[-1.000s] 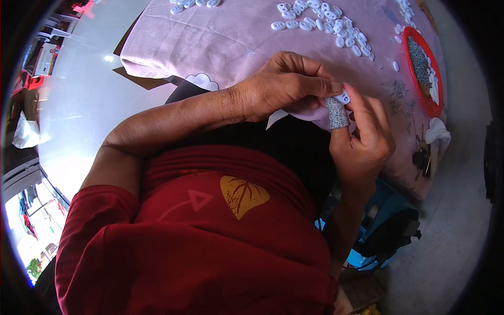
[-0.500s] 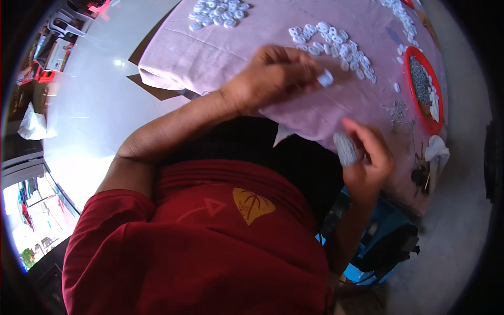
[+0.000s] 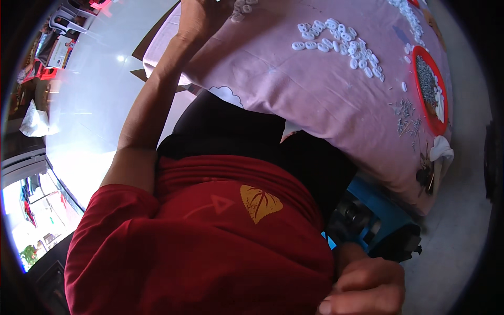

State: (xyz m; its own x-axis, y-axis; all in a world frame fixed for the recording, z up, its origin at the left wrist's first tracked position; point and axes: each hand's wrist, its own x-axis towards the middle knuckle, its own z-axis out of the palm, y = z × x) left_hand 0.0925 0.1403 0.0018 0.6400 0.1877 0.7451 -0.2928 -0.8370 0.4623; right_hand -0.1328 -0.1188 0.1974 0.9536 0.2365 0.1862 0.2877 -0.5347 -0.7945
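My left hand (image 3: 202,18) is at the top edge, beside a pile of small white oval plastic pieces (image 3: 241,9). Its fingers are mostly cut off or hidden, so what they hold does not show. Low at the right, away from the table, my right hand (image 3: 370,286) is closed with its fingers curled; whatever is inside is hidden. Another group of white oval pieces, many with two holes (image 3: 354,47), lies spread on the pink cloth (image 3: 294,100). Thin grey metal pins or screws (image 3: 407,118) are scattered near the cloth's right side.
A red basin (image 3: 420,73) at the table's right holds many small grey metal pieces and some white ones. More white pieces (image 3: 409,23) trail along the far right. A white cloth (image 3: 442,149) hangs at the edge. A blue-and-black object (image 3: 378,220) stands below the table.
My left hand has moved up and left from the middle of the cloth to the far pile, carrying a white piece out of sight. My right hand has dropped toward the lower edge.
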